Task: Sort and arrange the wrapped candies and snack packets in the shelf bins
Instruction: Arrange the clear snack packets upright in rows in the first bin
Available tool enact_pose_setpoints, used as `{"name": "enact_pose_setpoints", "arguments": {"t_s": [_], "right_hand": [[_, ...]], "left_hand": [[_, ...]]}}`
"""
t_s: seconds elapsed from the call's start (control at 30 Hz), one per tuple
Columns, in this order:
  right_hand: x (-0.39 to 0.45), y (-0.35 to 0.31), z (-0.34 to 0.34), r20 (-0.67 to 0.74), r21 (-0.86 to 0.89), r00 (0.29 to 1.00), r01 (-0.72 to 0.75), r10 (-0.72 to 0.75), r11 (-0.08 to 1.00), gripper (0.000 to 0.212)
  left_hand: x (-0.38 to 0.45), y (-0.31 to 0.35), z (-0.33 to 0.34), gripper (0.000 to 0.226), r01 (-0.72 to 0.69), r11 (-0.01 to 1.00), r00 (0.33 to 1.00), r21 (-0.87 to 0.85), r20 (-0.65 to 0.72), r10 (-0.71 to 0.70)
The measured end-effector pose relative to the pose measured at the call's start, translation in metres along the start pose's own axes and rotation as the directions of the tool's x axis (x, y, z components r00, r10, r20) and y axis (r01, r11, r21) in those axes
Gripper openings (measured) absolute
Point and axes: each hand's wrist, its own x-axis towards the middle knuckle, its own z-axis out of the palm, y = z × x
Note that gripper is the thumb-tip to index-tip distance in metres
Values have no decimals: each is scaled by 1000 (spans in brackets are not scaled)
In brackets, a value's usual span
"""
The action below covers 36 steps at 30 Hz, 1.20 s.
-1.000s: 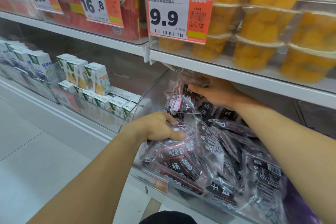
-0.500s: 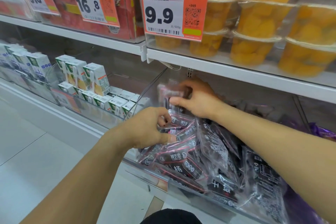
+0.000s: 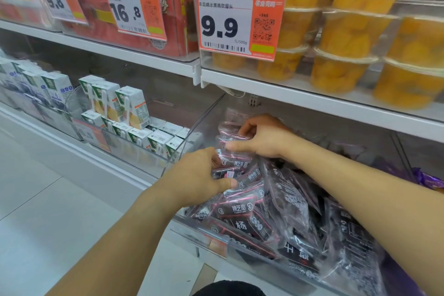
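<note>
While reaching in, both hands (image 3: 240, 156) grip packets (image 3: 236, 209).

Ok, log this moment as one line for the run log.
stage: arranging | left hand: grips dark snack packets | right hand: holds packet stack at rear of clear bin | bin: packets heaped

Snack packets (image 3: 242, 211) in clear bin (image 3: 192, 132) — black with white characters, thin pink-red edge line, glossy clear film. Price tags (image 3: 237, 23) orange with white panel, black digits, green strip. Fruit cups (image 3: 336, 72) yellow-orange behind clear plastic. Drink cartons (image 3: 131, 109) white with green and orange print. Purple wrappers (image 3: 430, 180) far right. Shelf edge (image 3: 312, 96) white.
</note>
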Motion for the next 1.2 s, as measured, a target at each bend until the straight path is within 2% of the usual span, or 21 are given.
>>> {"name": "enact_pose_setpoints", "arguments": {"t_s": [0.1,0.13,0.17,0.2,0.27,0.3,0.37,0.47,0.57,0.63,0.73,0.83,0.9,0.93,0.97,1.03,1.07,1.13,1.2], "right_hand": [[-4,-4,-15,-114,54,989,101,-95,993,42],[-7,-7,-19,-111,78,982,162,-152,984,37],[-9,-9,-21,-39,119,976,218,-215,969,33],[-14,-11,-21,92,146,961,247,-262,958,31],[-20,-13,-18,323,58,907,265,-270,962,35],[-20,-11,-17,359,-13,896,284,-260,959,36],[-19,-8,-15,329,-67,907,300,-263,951,34],[-15,-6,-17,262,-50,926,293,-271,955,23],[-10,-3,-21,159,-33,948,285,-276,958,16],[-12,-5,-17,103,-52,956,282,-276,958,19],[-16,-9,-3,126,-107,953,288,-274,952,28],[-12,-8,-12,89,-132,974,220,-210,966,38],[-7,0,-28,23,-115,992,127,-125,985,48],[-4,6,-32,36,-98,996,81,-78,992,53],[-3,11,-34,108,-87,994,39,-29,995,59],[-6,12,-29,332,-50,941,-54,68,997,69],[-8,12,-23,370,-17,926,-72,74,997,70],[-7,11,-15,274,42,960,-70,56,997,61],[-9,9,-8,181,132,981,-96,71,987,52]], "left_hand": [[1,-2,1,54,15,1000,1000,10,1,-15],[2,-2,0,53,18,1000,1000,13,3,-18],[1,-2,0,52,19,1000,1000,14,4,-19],[1,-1,0,49,17,1000,1000,19,6,-17],[0,0,-1,45,7,999,1000,38,5,-7],[0,1,-1,46,5,999,1000,45,1,-5],[0,2,0,57,18,999,1000,45,-10,-18],[-1,4,1,71,62,993,996,102,-70,-55],[-3,7,-1,58,55,981,992,188,-122,-33],[-5,8,-2,48,24,976,994,215,-106,-1],[-9,14,-2,39,-40,942,991,332,-108,80],[-10,21,1,44,-85,851,956,518,-199,217],[-7,24,-2,43,-90,878,930,471,-275,244],[-4,23,-4,39,-85,904,924,419,-307,229],[1,22,-6,35,-74,924,925,376,-321,205],[11,19,-5,40,-60,935,945,350,-283,166],[18,18,-3,49,-66,938,960,341,-236,153],[28,16,2,67,-73,948,983,311,-136,121],[36,16,1,74,-63,957,993,283,-80,89]]}}
